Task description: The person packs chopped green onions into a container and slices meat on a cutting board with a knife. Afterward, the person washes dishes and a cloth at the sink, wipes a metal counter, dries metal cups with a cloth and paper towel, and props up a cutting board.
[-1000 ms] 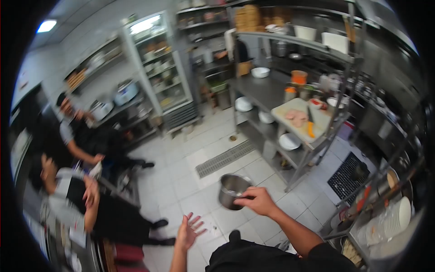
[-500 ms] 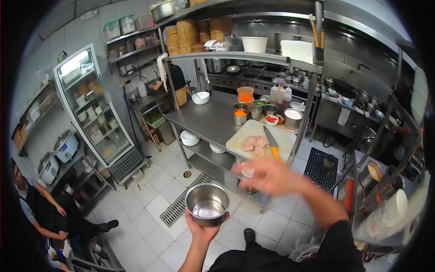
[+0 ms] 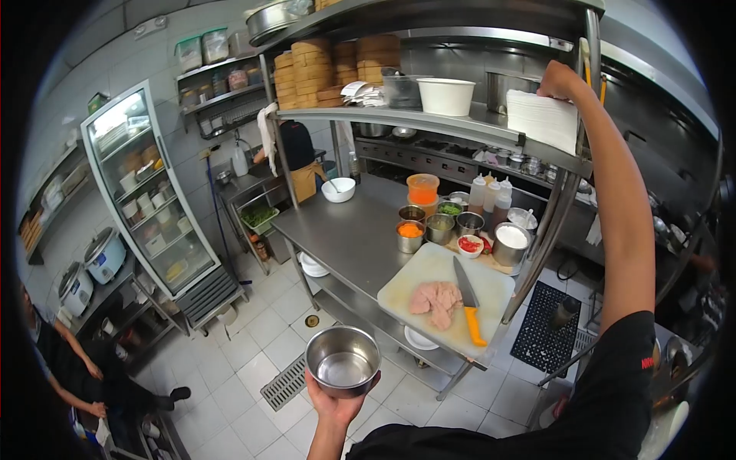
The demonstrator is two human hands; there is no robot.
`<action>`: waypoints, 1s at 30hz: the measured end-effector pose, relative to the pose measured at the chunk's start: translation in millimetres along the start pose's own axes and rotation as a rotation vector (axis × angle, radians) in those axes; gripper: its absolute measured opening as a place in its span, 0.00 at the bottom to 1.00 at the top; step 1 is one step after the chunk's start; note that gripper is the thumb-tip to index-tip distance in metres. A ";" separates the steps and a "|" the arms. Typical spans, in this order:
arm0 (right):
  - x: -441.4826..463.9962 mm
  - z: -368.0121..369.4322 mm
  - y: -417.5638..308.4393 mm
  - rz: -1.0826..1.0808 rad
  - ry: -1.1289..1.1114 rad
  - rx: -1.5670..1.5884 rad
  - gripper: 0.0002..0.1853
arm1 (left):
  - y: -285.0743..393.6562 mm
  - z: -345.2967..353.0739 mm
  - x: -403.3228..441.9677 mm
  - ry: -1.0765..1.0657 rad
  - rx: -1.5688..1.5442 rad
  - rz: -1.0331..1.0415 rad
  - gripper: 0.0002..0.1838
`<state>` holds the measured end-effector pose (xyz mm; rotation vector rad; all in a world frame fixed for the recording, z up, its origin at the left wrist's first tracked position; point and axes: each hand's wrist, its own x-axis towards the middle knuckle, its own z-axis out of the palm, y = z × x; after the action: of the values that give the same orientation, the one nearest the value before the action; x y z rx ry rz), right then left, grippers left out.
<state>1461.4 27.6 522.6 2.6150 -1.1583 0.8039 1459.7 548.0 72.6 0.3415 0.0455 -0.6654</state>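
Note:
My left hand (image 3: 335, 402) cups a round stainless steel bowl (image 3: 343, 359) from below, tilted so its bare inside faces me. My right hand (image 3: 561, 81) is raised to the upper shelf, its fingers curled over the top of a stack of white paper towels (image 3: 541, 121). On the table below lies a white cutting board (image 3: 391, 290) with a lump of pale raw meat (image 3: 437, 302). A knife (image 3: 471, 310) with an orange handle rests beside the meat.
Behind the board stand metal containers of chopped ingredients (image 3: 410, 236) and squeeze bottles (image 3: 491, 198). A white bowl (image 3: 338, 189) sits farther back on the steel table (image 3: 330, 222). Bamboo steamers (image 3: 310, 73) fill the shelf's left. A seated person (image 3: 77, 368) is at left; another (image 3: 297, 153) stands behind the table.
My right hand has swung up from above the cutting board's near edge to the paper towels on the shelf. My left hand still holds the bowl. The view has shifted closer to the table.

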 end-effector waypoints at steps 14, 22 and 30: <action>11.4 11.7 1.4 -0.398 0.456 -0.076 0.09 | -7.5 22.4 80.6 -0.025 -0.001 -0.153 0.44; 36.9 7.9 6.6 -0.362 0.649 0.059 0.12 | -3.8 31.1 87.6 -0.052 0.005 -0.141 0.43; 39.3 6.0 4.8 -0.378 0.681 0.553 0.13 | -18.7 51.7 109.4 -0.150 0.026 -0.225 0.43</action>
<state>1482.1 -2.8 538.4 2.4336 -0.2668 1.9081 1531.0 452.2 99.4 0.3133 -0.0688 -0.9132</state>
